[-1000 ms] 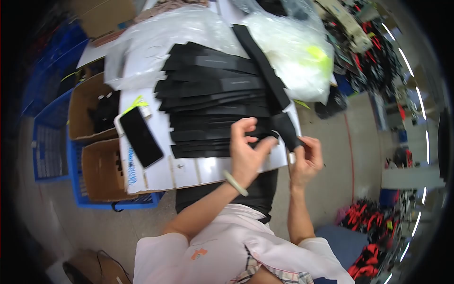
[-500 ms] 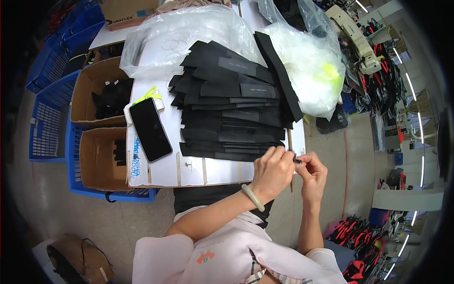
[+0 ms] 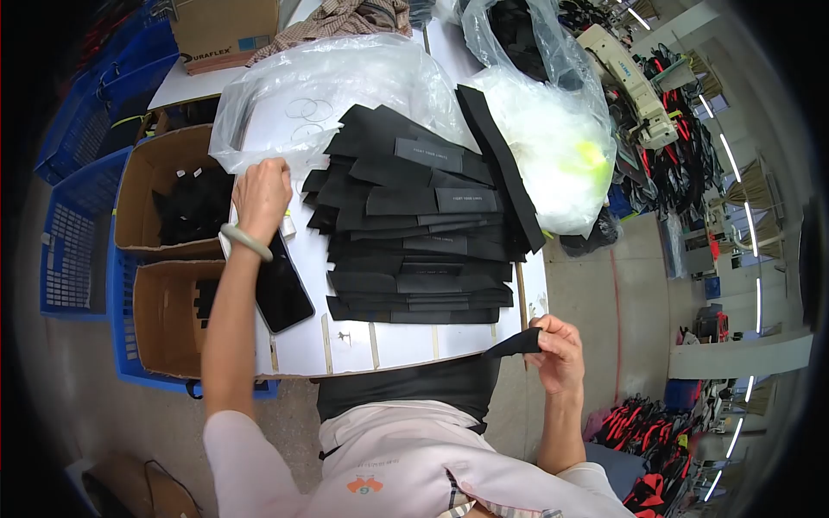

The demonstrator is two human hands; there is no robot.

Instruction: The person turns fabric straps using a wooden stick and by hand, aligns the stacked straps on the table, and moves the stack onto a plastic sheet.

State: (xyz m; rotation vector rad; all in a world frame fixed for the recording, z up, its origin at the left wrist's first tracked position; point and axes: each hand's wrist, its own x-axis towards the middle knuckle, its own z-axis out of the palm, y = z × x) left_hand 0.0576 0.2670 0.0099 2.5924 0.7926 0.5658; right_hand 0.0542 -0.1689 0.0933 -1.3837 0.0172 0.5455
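Note:
My left hand (image 3: 262, 192), with a pale bangle at the wrist, is over the table's left side, above the top end of a black phone (image 3: 285, 289). Its fingers are pressed together, and anything between them is too small to name. At the front right corner my right hand (image 3: 557, 345) pinches a black fabric strip (image 3: 515, 344), which sticks out to the left over the table's edge. Overlapping black fabric pieces with grey labels (image 3: 419, 233) lie in a pile between the hands. A long black strip (image 3: 496, 164) rests along the pile's right side.
Clear plastic (image 3: 363, 73) covers the back of the table (image 3: 397, 345). A bulky plastic bag (image 3: 553, 147) sits at the back right. Two cardboard boxes (image 3: 164, 332) with black items stand in a blue crate (image 3: 125, 345) on the left. A sewing machine (image 3: 626, 82) is beyond.
My left hand has left my right hand's side and moved to the upper left, near the phone. My right hand is slightly lower, and more of the black strip shows from its fingers.

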